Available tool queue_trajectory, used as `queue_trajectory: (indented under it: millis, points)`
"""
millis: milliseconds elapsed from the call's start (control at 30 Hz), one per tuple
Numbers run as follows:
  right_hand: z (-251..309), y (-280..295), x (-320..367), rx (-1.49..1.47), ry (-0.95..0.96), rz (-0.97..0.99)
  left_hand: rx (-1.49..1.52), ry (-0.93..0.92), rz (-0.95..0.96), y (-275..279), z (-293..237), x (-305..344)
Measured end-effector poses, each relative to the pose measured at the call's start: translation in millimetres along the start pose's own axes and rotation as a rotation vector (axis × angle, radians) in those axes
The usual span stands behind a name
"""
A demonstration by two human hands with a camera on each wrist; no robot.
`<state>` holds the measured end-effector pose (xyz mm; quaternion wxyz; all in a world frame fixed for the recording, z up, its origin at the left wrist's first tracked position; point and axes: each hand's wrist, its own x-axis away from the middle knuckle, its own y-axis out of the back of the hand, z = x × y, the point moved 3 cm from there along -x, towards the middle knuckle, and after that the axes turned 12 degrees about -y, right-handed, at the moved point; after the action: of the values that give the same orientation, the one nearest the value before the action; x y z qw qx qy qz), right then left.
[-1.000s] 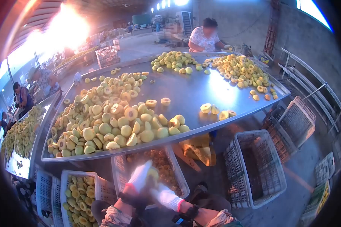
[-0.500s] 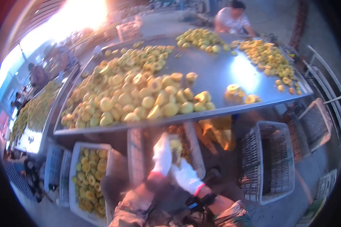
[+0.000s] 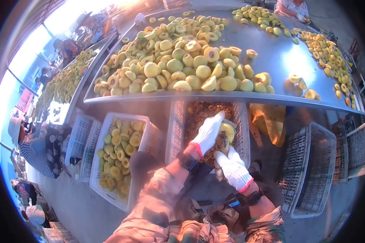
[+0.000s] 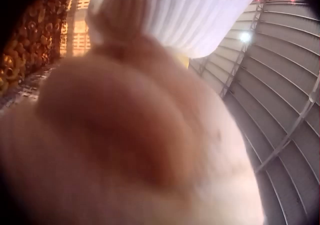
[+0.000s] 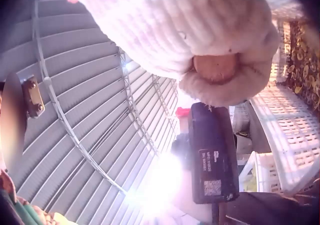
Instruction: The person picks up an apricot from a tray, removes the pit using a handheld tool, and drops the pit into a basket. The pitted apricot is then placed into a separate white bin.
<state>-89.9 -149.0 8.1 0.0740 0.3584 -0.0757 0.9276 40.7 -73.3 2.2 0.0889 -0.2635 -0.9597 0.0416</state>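
Both hands wear white knit gloves with red cuffs and meet over a crate of pits. My left hand holds a yellow peach on its right side, the forefinger reaching up past the fruit. Just below the peach, my right hand is curled in a fist, fingertips towards the fruit. A tan rounded end, like a wooden handle, shows inside the right fist in the right wrist view; the rest of it is hidden. Blurred glove fills the left wrist view, with a sliver of the peach behind.
A metal table heaped with peach halves stands right ahead. To the left is a crate of peach halves. On the right stands a tall grey crate, with a yellow bag under the table. Other people work nearby.
The head view has tilted down, so the table and crates sit differently in it. The hands stay together over the pit crate, and the peach stays with the left hand.
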Motion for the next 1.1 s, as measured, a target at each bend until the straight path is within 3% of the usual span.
queue_trajectory:
  millis: [100, 233, 267, 467, 567, 667, 767, 867, 967, 1100]
  points:
    - [8.4, -3.8, 9.8, -0.101, -0.058, 0.056, -0.219, -0.001, -0.167, -7.7, -24.5, 13.6]
    - [-10.9, 2.1, -10.6, 0.103, -0.027, -0.085, -0.194, -0.178, -0.315, -3.0, 24.9, -1.7]
    - [-16.4, 4.6, -15.4, 0.19, -0.011, -0.135, -0.138, -0.179, -0.282, -4.3, 25.1, 1.9]
    - [4.4, 4.0, 9.2, -0.002, -0.151, 0.103, -0.037, -0.208, -0.226, -7.0, 19.3, 7.9]
    - [-0.7, 9.1, 1.0, 0.403, -0.021, -0.134, -0.084, -0.129, -0.068, -9.5, -5.1, 10.0]
    - [-5.3, 9.7, -2.9, 0.385, 0.002, -0.148, -0.153, -0.172, -0.078, -12.5, -14.2, 11.1]
    - [6.7, 6.5, 13.6, 0.129, -0.107, 0.071, 0.014, -0.071, -0.119, -9.2, 6.2, 5.4]
    - [15.0, 5.8, 20.7, 0.358, -0.08, -0.085, -0.06, -0.054, -0.114, -10.3, -0.6, 7.3]
    - [-13.3, 11.2, -7.9, 0.77, 0.306, -0.405, -0.118, -0.112, -0.079, -6.2, 10.7, -4.1]
    - [-19.0, 12.8, -12.9, 0.403, 0.059, -0.191, -0.101, -0.223, -0.2, -13.9, 8.2, 7.7]
